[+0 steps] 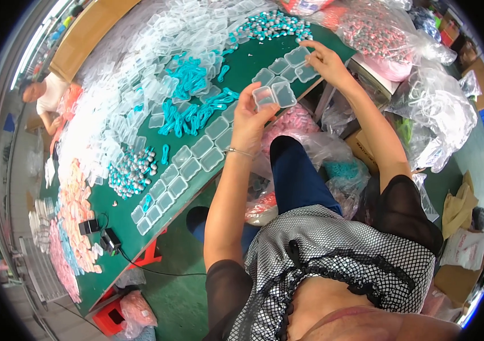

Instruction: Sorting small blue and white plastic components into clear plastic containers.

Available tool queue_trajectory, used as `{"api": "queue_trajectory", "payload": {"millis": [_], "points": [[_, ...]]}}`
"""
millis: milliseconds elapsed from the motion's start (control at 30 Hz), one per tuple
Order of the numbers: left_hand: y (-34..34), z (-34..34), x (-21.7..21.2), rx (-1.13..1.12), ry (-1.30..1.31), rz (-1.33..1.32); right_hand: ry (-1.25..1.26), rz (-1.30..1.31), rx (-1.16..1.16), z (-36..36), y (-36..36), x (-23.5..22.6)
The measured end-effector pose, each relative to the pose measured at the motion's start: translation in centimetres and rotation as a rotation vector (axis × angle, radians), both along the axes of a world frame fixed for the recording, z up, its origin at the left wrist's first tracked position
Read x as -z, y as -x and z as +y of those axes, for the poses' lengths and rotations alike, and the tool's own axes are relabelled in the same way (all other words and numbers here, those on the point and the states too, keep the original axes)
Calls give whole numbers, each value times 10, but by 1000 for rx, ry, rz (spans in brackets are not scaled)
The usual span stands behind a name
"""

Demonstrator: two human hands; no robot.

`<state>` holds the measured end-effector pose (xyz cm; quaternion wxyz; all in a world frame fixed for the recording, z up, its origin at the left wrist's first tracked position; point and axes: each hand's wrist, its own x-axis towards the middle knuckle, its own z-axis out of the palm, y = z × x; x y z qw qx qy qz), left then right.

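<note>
My left hand [247, 119] is closed on a small clear plastic case [283, 95], its two halves spread flat over the table's front edge. With thumb and forefinger, my right hand [326, 63] grips the corner of another open clear case [297, 55] at the right end of a row. More open cases [201, 146] form a double row along the front edge; a teal piece [147, 201] lies in one near the left end. Beyond them are coiled teal cords [188, 119] and a heap of small teal-and-silver pieces [132, 173].
A large heap of clear cases [122, 74] covers the back of the green table [131, 245]. Pink and orange pieces [75, 190] and a black adapter [110, 241] lie left. Plastic bags [375, 34] crowd the right. A co-worker [51, 99] sits across, far left.
</note>
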<state>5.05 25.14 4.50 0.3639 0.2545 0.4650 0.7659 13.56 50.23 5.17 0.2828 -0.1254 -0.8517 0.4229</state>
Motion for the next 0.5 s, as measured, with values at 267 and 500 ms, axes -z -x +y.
{"api": "queue_trajectory", "payload": {"millis": [267, 500], "points": [[-6, 2, 0, -42, 79, 0, -89, -163, 126, 58, 20, 28], [-4, -5, 1, -44, 86, 2, -436, -318, 265, 53, 21, 25]]}}
